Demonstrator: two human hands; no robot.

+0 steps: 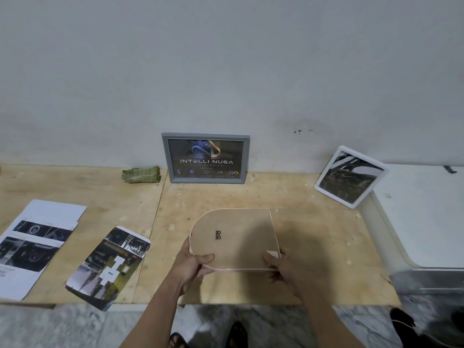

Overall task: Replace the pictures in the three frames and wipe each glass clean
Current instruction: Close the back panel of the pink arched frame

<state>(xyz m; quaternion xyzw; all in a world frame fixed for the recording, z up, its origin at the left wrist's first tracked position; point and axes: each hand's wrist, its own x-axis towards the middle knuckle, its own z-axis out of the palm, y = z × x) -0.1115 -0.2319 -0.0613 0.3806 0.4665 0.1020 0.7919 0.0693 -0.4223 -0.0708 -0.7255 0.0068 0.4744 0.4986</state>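
I hold an arch-shaped frame [238, 234] back side up above the plywood table [313, 234]; its brown backing board with a small black hanger faces me. My left hand [193, 267] grips its rounded left edge, and my right hand [283, 267] grips its near right corner. A grey frame [206, 158] with a dark "INTELLI NUSA" picture leans on the wall. Further right, a white square frame [350, 177] leans tilted with a dark picture in it. A folded green cloth [141, 175] lies left of the grey frame.
Printed sheets [35, 242] lie at the table's left, and a loose arch-shaped picture [110, 264] overhangs the front edge. A white appliance top [426, 217] adjoins the table on the right. Marble floor and my sandalled feet [236, 335] show below.
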